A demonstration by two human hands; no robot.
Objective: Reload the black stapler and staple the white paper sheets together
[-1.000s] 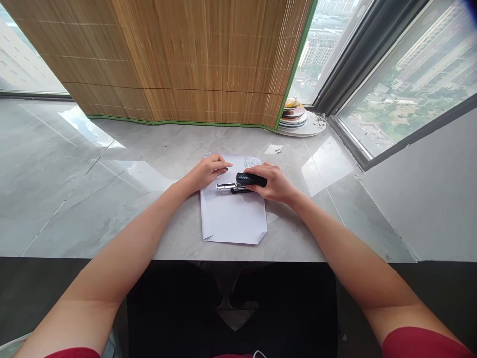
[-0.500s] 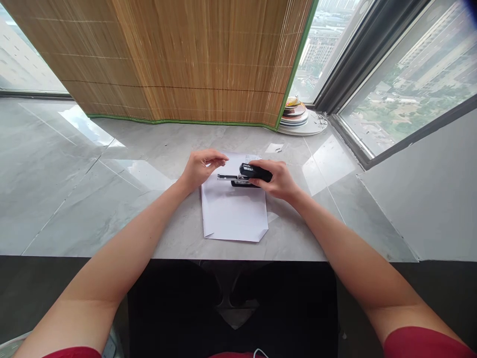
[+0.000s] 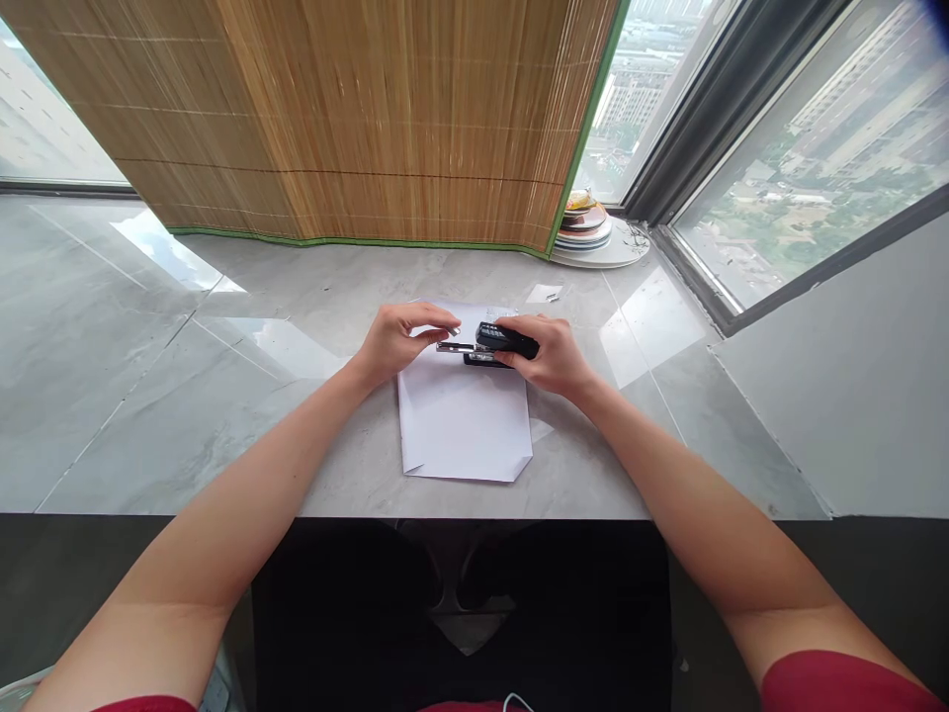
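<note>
My right hand grips a black stapler over the upper part of a stack of white paper. The stapler's silvery tray sticks out to the left, clear of the black top. Just above the tray's left end, my left hand pinches a small silvery strip of staples between thumb and fingers. Both lower corners of the paper are folded. The stapler's base shows partly below my right fingers.
The paper lies on a grey marble-look ledge. A bamboo blind hangs behind it. Stacked plates stand at the back right by the window frame. A small clear scrap lies beyond the stapler.
My left hand has moved slightly right, and the silvery strip in its fingers now shows above the tray's end. My right hand still holds the stapler in nearly the same place.
</note>
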